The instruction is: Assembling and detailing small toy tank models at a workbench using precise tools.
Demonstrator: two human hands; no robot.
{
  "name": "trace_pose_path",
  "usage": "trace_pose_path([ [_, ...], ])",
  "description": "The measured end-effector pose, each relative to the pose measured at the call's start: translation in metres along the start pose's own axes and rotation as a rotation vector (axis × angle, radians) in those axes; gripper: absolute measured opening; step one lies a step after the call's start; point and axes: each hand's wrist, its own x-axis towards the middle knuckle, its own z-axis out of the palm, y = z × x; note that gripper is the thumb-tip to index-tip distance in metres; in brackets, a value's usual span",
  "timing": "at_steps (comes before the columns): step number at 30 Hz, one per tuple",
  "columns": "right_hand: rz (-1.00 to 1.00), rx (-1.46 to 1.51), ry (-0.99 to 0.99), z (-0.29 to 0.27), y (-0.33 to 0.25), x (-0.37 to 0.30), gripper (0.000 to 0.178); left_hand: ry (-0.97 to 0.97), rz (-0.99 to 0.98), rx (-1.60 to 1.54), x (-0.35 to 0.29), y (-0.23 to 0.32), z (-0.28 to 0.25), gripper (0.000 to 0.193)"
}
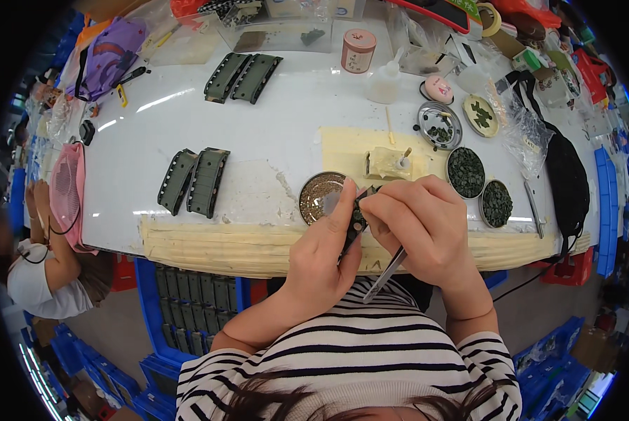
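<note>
Close to the front edge of the table, my left hand (321, 256) is closed around a dark green moulded part (353, 230), mostly hidden by the fingers. My right hand (426, 224) meets it from the other side, its thumb and fingers pinched at the part's upper end. Metal tweezers (384, 276) are tucked in the right palm, their other end pointing down toward my striped top. Just beyond my left hand is a round tin (302, 202) holding tiny brass-coloured pieces. A cream block-shaped fixture (384, 163) stands beyond my fingers.
Dark green curved housings (208, 182) lie in pairs on the left. At right are small dark green pieces (465, 170) in round tins, loose tweezers (533, 203) and a black strap bag (567, 179). Yellow tape (209, 244) covers the front edge. Another person (51, 274) sits at left.
</note>
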Motion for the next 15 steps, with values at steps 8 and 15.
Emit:
trace_pose_path([
  [8,0.036,0.086,-0.020,-0.0064,0.0020,0.0035,0.028,-0.020,0.038,0.008,0.0029,0.0021,-0.0031,0.068],
  [15,-0.018,0.115,-0.084,-0.0104,0.0061,0.0056,0.028,-0.030,0.061,0.004,0.0013,0.0001,-0.0018,0.070],
])
